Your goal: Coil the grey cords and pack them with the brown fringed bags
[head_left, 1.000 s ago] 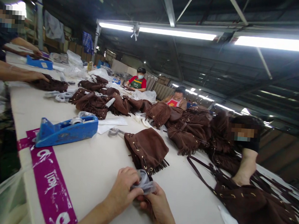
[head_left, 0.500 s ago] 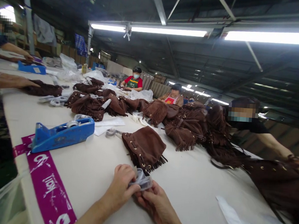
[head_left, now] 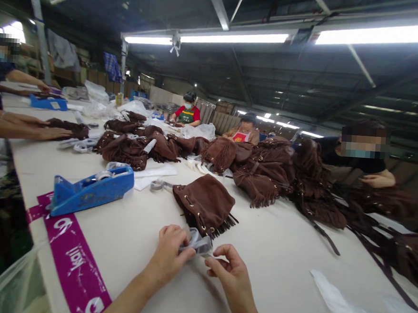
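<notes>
Bag [head_left: 207, 201], contents hidden, lies near hands [head_left: 168, 251] at grey plastic wrapping [head_left: 201, 244].

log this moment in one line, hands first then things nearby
left hand: holding plastic-wrapped bundle | right hand: at bundle's right end | just beyond: brown fringed bag | left side: blue tape dispenser

A pale table [head_left: 272, 270] held a brown bag [head_left: 206, 201] toward its near side, more bags [head_left: 256, 171] heaped beyond it, a blue dispenser [head_left: 94, 191] overlapping a purple strip [head_left: 78, 262] at left, white paper [head_left: 155, 175] just beside the dispenser and a white sheet [head_left: 331, 298] at near right.
</notes>
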The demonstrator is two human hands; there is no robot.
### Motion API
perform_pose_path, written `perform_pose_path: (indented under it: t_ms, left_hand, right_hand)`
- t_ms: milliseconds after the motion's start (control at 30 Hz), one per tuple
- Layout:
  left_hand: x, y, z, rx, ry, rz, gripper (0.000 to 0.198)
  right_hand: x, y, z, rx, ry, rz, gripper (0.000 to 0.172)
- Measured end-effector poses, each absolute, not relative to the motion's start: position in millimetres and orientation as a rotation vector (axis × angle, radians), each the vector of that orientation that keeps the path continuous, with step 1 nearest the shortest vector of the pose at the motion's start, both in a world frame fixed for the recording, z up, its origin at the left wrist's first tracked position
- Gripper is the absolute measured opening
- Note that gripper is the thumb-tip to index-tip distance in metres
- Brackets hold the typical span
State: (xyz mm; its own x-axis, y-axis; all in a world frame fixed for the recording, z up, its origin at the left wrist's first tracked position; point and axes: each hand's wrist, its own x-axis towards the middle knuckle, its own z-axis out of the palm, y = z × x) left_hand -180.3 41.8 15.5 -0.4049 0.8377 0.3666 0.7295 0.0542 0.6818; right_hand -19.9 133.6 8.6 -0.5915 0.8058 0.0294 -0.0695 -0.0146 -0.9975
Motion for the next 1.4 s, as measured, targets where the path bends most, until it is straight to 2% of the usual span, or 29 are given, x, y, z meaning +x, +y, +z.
perform_pose_path:
  t_ms: [167,233,333,367,433,467,533,633,1067,1400]
  left_hand:
    - [-179.3,42.1,18.8,1.548,2.231,1.306,0.013]
    - [-178.3,41.6,20.3,1.547,2.231,1.305,0.013]
    - [-175.9,39.7,22.4,1.606,2.217,1.281,0.012]
    - [-174.8,39.0,22.9,1.647,2.205,1.264,0.012]
    - [-172.3,37.7,23.4,1.752,2.166,1.212,0.014]
    - [-171.0,37.2,23.4,1.816,2.136,1.174,0.014]
    - [-168.6,36.9,22.9,1.928,2.075,1.097,0.015]
    - [-166.8,37.8,21.2,2.006,2.015,1.038,0.018]
    - [-168.0,46.0,6.2,2.020,1.873,1.150,0.024]
    - [-174.8,47.1,9.6,2.135,1.882,1.070,0.020]
  right_hand:
    - [-23.7,126.8,4.8,-0.683,-1.833,1.390,0.020]
    - [-23.5,123.5,7.5,-0.560,-1.910,1.375,0.014]
    - [-21.3,122.4,12.5,-0.423,-1.967,1.510,0.034]
    - [-20.5,123.1,14.0,-0.413,-1.998,1.513,0.033]
    - [-19.4,125.4,16.4,-0.424,-2.101,1.361,0.014]
    - [-19.2,126.6,17.2,-0.422,-2.164,1.234,0.011]
    - [-19.4,128.6,17.6,-0.364,-2.274,0.987,0.020]
    - [-20.2,131.0,14.4,-0.318,-2.339,0.808,0.023]
    - [-29.7,138.6,11.2,-0.251,-2.359,0.965,0.021]
    - [-30.1,147.6,18.8,-0.192,-2.410,1.041,0.022]
